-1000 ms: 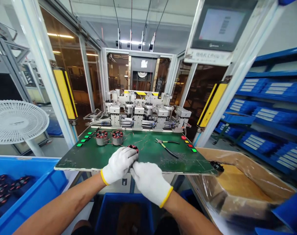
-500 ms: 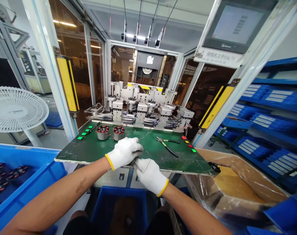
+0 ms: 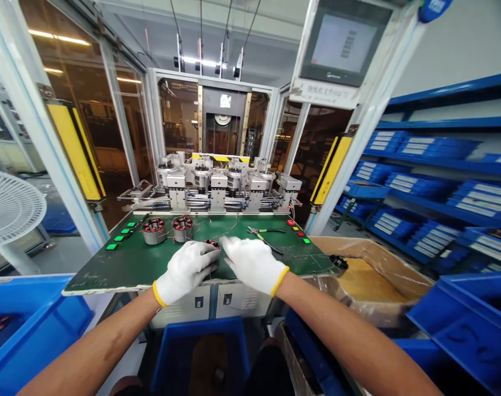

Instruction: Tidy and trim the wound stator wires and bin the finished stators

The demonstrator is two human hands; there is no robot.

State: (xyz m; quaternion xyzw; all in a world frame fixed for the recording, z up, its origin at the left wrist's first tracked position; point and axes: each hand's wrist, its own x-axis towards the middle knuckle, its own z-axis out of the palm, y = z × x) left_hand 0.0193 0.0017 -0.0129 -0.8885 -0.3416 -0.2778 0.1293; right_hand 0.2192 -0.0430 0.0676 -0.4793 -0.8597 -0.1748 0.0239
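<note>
My left hand (image 3: 187, 267), in a white glove with a yellow cuff, is closed around a motor stator (image 3: 211, 245) near the front of the green worktop (image 3: 126, 264). Only the stator's red and black top shows past the fingers. Just right of it is my right hand (image 3: 254, 263), gloved alike, its fingers drawn together at the stator's edge. The fingertips are blurred, and whatever they pinch cannot be made out. Two more wound stators, one on the left (image 3: 154, 231) and one beside it (image 3: 182, 229), stand upright behind my left hand, with loose wire ends. Cutting pliers (image 3: 266, 232) lie open to the right.
A winding machine (image 3: 217, 187) spans the back of the worktop. Green buttons (image 3: 118, 238) line the left edge; a red button (image 3: 290, 223) sits at the right. Blue bins stand left (image 3: 31, 291) and below (image 3: 168, 341). A lined carton (image 3: 374, 253) is at the right.
My hands, close together before, have moved apart, the right one raised at the fingertips. The stator in my left hand now shows. The view has turned right.
</note>
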